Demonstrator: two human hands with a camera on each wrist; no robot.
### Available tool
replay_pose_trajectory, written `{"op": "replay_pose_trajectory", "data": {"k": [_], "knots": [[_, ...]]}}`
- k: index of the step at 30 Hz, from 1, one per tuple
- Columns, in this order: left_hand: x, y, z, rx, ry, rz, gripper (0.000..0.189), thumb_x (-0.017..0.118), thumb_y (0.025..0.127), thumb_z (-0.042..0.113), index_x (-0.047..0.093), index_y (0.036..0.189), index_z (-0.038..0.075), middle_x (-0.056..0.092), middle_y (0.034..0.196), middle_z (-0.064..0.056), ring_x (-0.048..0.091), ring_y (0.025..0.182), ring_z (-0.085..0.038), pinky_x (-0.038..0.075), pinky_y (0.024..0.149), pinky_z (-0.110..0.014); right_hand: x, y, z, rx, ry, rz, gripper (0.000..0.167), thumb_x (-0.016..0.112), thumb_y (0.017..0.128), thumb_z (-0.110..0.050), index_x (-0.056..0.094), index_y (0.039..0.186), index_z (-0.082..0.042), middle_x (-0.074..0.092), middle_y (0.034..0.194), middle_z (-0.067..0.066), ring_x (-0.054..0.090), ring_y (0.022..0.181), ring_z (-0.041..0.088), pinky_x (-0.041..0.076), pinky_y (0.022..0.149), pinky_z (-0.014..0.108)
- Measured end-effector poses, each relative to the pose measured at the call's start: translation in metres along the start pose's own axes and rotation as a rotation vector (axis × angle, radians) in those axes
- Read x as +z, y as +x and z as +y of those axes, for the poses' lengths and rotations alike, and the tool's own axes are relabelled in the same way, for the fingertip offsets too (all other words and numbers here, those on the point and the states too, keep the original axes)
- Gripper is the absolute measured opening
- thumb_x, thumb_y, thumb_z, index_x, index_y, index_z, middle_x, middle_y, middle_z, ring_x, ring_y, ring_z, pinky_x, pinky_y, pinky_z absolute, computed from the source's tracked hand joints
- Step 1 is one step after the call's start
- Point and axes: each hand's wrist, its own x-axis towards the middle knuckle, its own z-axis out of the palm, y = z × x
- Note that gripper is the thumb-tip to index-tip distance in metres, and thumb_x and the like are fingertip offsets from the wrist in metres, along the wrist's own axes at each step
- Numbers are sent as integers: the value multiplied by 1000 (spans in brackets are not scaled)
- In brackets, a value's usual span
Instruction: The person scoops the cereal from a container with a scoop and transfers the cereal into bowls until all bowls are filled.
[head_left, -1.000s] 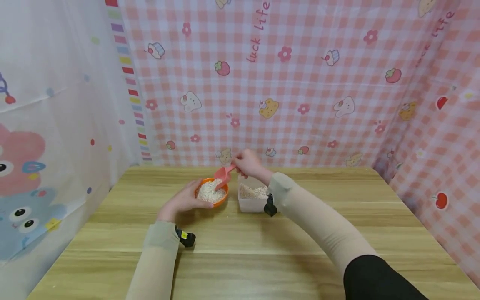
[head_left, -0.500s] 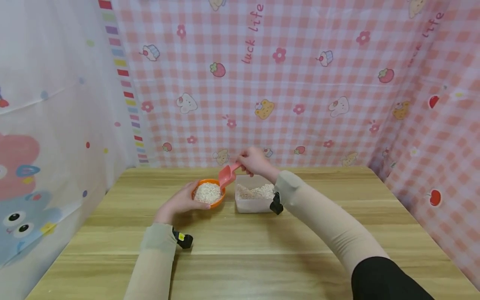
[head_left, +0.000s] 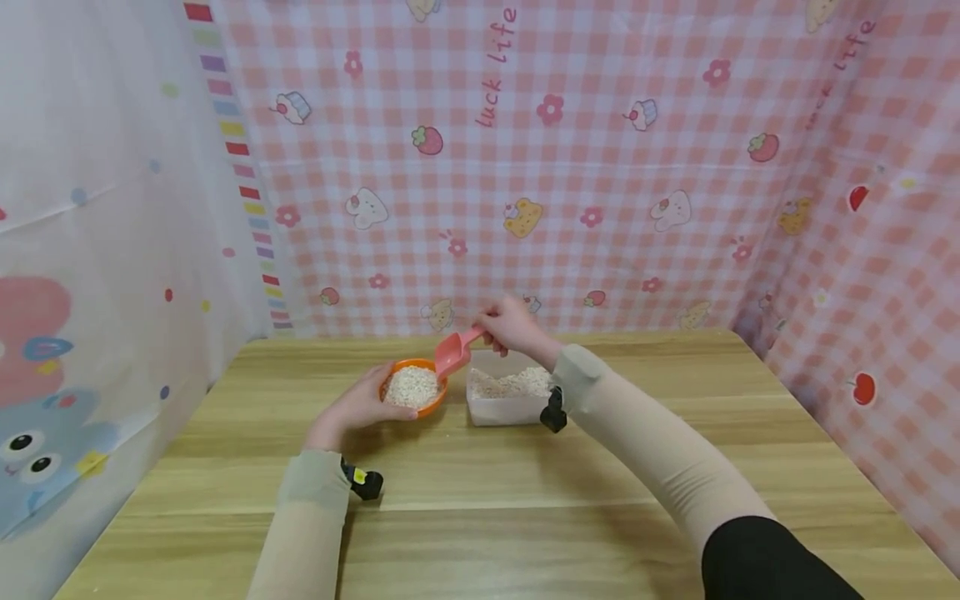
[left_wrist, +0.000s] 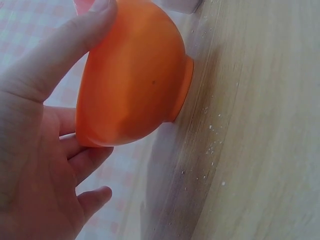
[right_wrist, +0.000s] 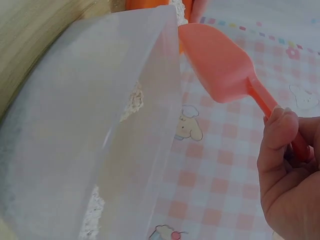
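Observation:
An orange bowl (head_left: 432,410), heaped with pale flakes that look like oats (head_left: 412,387), stands on the table. My left hand (head_left: 360,400) grips its left side, the thumb (left_wrist: 75,40) along the near wall and the fingers around the far side. A pink scoop (head_left: 453,353) slants over the bowl's right rim, its tip low at the rim and no flakes visible in it. By its handle my right hand (head_left: 510,323) holds it, thumb and fingers (right_wrist: 277,135) pinched round the grip. Right of the bowl stands a translucent white box (head_left: 506,412) with more flakes inside.
The wooden table (head_left: 465,517) carries a few scattered crumbs (left_wrist: 212,145) beside the bowl. A pink checked cloth (head_left: 465,183) hangs behind its back edge, and another patterned cloth (head_left: 112,250) on the left.
The scoop has lifted off the heaped flakes and shifted right to the bowl's rim, with my right hand. My left hand keeps its hold on the bowl. The head view has shifted slightly.

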Motion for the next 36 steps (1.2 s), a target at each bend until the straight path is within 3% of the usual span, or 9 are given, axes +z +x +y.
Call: {"op": "replay_pose_trajectory", "data": {"k": [9,16,22,36], "knots": [[-1,0,0,-15,1,-3,111,81,74,45,19,152,-4,22,154,-26,26,139,-42,25,110,-58,-13,-6,17,65,227,73,29,54,100,-18,68,95,7,60,64,10,51,45,11,49,43,24],[-2,-1,-2,-10,1,-1,109,81,76,43,19,151,-6,22,154,-27,24,139,-43,24,111,-58,-18,-8,28,125,385,15,26,53,101,-13,64,102,11,61,66,8,53,49,10,51,48,23],[-3,-3,2,-12,13,-2,109,80,76,44,19,151,-6,22,154,-28,25,139,-44,24,110,-59,-19,-14,34,150,394,-21,27,53,100,-10,62,112,13,62,68,8,55,53,11,53,51,24],[-3,-3,1,3,-23,-7,111,82,74,43,19,151,-6,21,154,-27,23,140,-42,22,112,-55,-28,-28,43,209,353,35,30,50,101,-11,57,121,10,56,71,7,51,54,11,53,51,25]]}}
